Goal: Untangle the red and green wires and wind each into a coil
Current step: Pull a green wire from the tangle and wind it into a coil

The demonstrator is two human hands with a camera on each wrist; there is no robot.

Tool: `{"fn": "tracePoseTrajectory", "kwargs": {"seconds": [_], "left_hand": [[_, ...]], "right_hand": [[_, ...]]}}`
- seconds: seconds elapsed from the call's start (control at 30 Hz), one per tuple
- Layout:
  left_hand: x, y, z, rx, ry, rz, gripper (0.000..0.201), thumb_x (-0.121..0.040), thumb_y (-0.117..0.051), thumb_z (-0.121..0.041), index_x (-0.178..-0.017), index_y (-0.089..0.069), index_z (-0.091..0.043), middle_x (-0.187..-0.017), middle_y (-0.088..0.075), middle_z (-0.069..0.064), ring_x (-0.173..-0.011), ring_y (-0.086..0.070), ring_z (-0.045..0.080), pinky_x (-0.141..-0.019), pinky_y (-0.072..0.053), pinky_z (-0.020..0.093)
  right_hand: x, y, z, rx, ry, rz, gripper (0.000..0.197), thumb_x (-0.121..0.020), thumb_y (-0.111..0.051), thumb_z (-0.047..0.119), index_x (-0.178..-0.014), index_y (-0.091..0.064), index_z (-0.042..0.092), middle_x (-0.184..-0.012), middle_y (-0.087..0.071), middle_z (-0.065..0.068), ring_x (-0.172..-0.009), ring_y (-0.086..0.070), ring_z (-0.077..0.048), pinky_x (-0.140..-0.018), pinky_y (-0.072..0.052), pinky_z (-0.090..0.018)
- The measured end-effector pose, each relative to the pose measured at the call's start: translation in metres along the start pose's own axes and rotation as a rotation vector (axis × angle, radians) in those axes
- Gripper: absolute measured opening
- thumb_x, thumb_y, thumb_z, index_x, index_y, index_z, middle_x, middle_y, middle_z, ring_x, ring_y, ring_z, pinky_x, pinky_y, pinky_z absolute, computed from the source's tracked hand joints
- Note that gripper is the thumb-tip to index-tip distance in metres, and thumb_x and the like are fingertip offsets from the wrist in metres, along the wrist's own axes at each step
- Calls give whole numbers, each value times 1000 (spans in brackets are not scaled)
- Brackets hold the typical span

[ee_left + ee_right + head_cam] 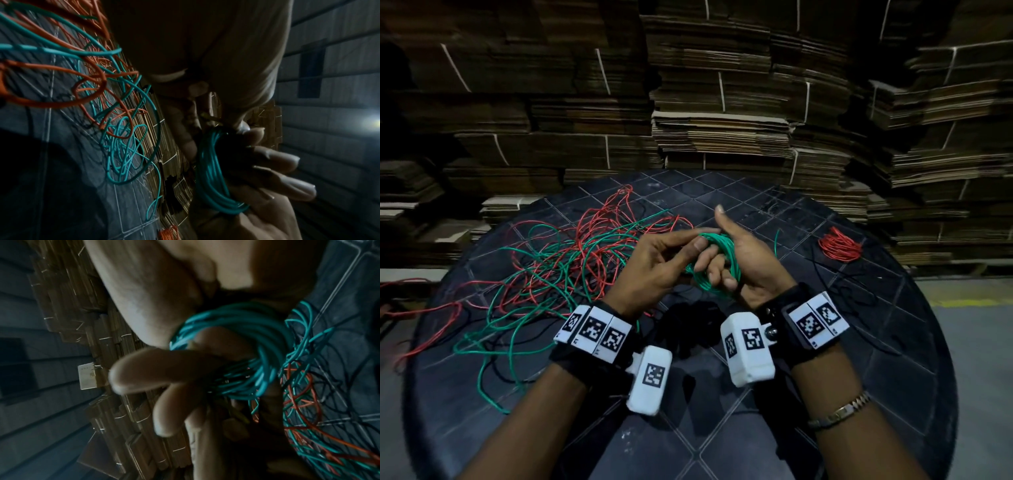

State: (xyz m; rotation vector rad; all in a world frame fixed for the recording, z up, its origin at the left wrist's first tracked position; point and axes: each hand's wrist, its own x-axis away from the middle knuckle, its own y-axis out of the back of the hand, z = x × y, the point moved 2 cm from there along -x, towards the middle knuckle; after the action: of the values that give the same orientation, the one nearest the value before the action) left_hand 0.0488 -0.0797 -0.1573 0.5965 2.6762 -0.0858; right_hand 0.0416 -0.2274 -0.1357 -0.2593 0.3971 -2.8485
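The right hand (739, 270) has its fingers curled through a green coil (717, 263) held just above the tabletop (859, 342). The left hand (657, 263) pinches the green wire beside the coil. A finished red coil (839, 244) lies well apart on the right. The tangled wires (565, 260) lie on the left. To wind well, pull slowly, keep each loop snug and flat, and stop if red wire comes along.

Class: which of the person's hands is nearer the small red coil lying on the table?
Right. The right hand is between the left hand and the red coil; neither touches it.
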Motion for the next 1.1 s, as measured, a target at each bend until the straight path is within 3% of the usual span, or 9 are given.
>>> {"fn": "tracePoseTrajectory", "kwargs": {"seconds": [0.1,0.3,0.4,0.57,0.67,0.77,0.87,1.0,1.1], "left_hand": [[0,0,4,18,38,-21,29,-102,-60,-13,-128,-71,-8,-118,-76,13,-105,-72,22,-86,-61,51],[-1,-1,10,42,80,-92,25,-99,-66,-17,-122,-76,-16,-115,-77,12,-99,-68,17,-80,-57,39],[-1,-4,13,71,111,-128,25,-99,-67,-15,-122,-75,-14,-113,-78,12,-98,-71,16,-81,-59,38],[-4,0,15,48,102,-223,26,-99,-67,-12,-123,-74,-5,-111,-78,14,-95,-70,14,-70,-59,27],[-6,8,15,7,35,-258,25,-99,-66,-8,-121,-73,-1,-112,-78,10,-101,-73,18,-89,-62,36],[-7,15,15,4,15,-282,24,-99,-67,-9,-120,-74,1,-115,-77,12,-113,-72,33,-101,-56,53],[-7,21,14,-15,5,-329,23,-98,-68,-11,-118,-75,-1,-113,-78,12,-112,-72,34,-99,-56,57],[-7,19,14,-10,46,-328,26,-100,-67,-17,-120,-74,-2,-112,-78,11,-105,-74,26,-86,-61,43],[-8,14,17,11,102,-264,27,-105,-59,-18,-121,-73,-2,-110,-78,12,-95,-73,16,-73,-61,32]], "right_hand": [[-5,2,-4,-26,-11,-77,68,-101,-39,63,-88,-62,1,-51,-61,-9,-30,-49,-7,-25,-28,-13],[-6,8,-7,-38,109,-358,46,-84,-78,51,-71,-65,9,-55,-57,-6,-37,-45,-7,-34,-32,-13],[-6,16,-7,-72,194,-439,37,-79,-86,39,-84,-65,10,-60,-60,-7,-41,-47,-8,-37,-38,-16],[-6,17,-1,-19,246,-270,43,-92,-72,41,-111,-62,4,-76,-66,-9,-52,-57,-12,-47,-50,-21],[-8,13,-4,280,230,-176,40,-95,-68,44,-120,-67,14,-88,-71,-2,-72,-65,-13,-64,-54,-28],[-5,13,-6,472,228,-66,27,-101,-62,26,-128,-64,22,-108,-75,2,-99,-72,-11,-89,-58,-29],[4,13,1,550,257,-35,28,-105,-54,15,-129,-61,27,-104,-73,12,-98,-71,0,-88,-58,-24],[2,15,1,676,364,-103,26,-106,-52,16,-110,-66,37,-100,-75,-7,-88,-74,-18,-91,-59,-46],[0,17,3,581,424,-159,25,-106,-50,7,-115,-66,25,-85,-68,-7,-71,-66,-12,-80,-59,-36]]}}
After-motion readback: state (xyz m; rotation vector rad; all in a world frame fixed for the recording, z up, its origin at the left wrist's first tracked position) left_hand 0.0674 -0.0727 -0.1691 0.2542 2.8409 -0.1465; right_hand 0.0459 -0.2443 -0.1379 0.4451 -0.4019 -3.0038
